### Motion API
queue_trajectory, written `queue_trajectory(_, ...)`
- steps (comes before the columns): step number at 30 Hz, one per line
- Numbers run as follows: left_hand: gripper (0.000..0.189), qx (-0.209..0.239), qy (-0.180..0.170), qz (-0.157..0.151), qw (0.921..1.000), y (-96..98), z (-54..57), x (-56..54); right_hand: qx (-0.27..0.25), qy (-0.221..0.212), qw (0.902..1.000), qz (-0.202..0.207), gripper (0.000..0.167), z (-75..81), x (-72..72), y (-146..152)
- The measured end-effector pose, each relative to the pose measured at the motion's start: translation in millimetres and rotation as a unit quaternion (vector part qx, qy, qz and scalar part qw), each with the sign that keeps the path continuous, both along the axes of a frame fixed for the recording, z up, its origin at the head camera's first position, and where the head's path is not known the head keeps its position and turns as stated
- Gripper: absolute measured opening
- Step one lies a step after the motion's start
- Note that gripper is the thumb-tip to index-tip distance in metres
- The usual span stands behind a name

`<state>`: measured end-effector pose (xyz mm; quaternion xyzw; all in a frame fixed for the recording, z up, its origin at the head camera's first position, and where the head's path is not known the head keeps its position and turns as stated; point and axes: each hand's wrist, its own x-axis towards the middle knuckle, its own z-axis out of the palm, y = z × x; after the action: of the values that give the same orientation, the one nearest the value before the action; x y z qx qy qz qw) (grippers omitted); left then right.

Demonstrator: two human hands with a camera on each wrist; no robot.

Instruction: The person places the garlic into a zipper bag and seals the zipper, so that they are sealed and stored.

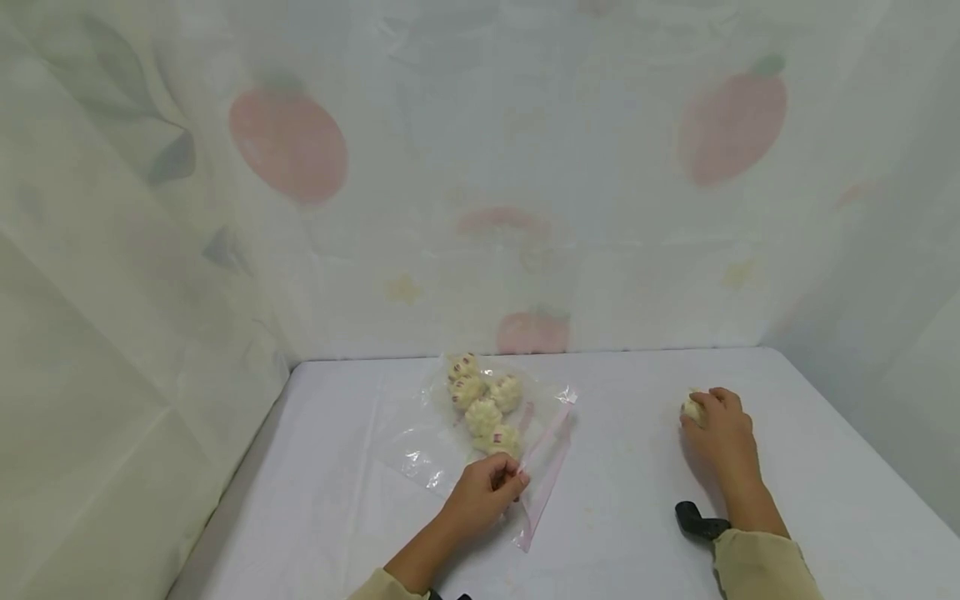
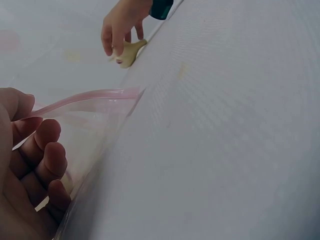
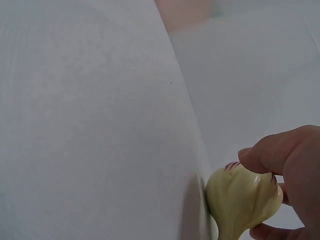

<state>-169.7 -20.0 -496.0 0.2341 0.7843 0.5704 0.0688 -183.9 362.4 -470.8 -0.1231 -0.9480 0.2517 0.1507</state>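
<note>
With thumb and fingers my left hand (image 1: 480,493) pinches the pink-edged mouth of a clear zip bag (image 1: 416,437), and the pink zip strip (image 2: 95,94) runs out from the grip in the left wrist view. Inside the bag lie several cream garlic bulbs (image 1: 483,417) with purple marks. Out on the right side of the table, my right hand (image 1: 726,437) holds a single garlic bulb (image 3: 242,195) by its round body, close against the tabletop. Its stem points downward in the right wrist view.
A white cloth covers the table (image 1: 622,475). Behind it hangs a pale curtain (image 1: 607,208) printed with faded strawberries, and more fabric (image 1: 97,333) closes the left side. A black wrist mount (image 1: 699,523) sits on the right forearm.
</note>
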Motion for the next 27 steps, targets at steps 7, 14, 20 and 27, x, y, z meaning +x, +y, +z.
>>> queue_trajectory(7,0.019,-0.014,0.003,0.000,0.9999,-0.5,-3.3,-1.5,-0.026,-0.069,0.9945,0.074,0.058,7.8,-3.3,-17.4)
queue_trajectory(14,0.019,-0.011,0.006,-0.002,0.9999,-0.9,-2.1,-0.9,-0.044,-0.105,0.9870,0.113,0.068,7.2,-6.6,-43.3)
queue_trajectory(20,0.020,-0.007,0.004,-0.002,1.0000,-0.7,-0.8,-0.3,-0.055,-0.123,0.9820,0.132,0.073,3.6,-8.4,-61.4)
queue_trajectory(27,0.020,-0.003,0.002,-0.005,1.0000,-0.8,-0.8,0.0,-0.063,-0.138,0.9774,0.147,0.094,5.3,-5.4,-69.0)
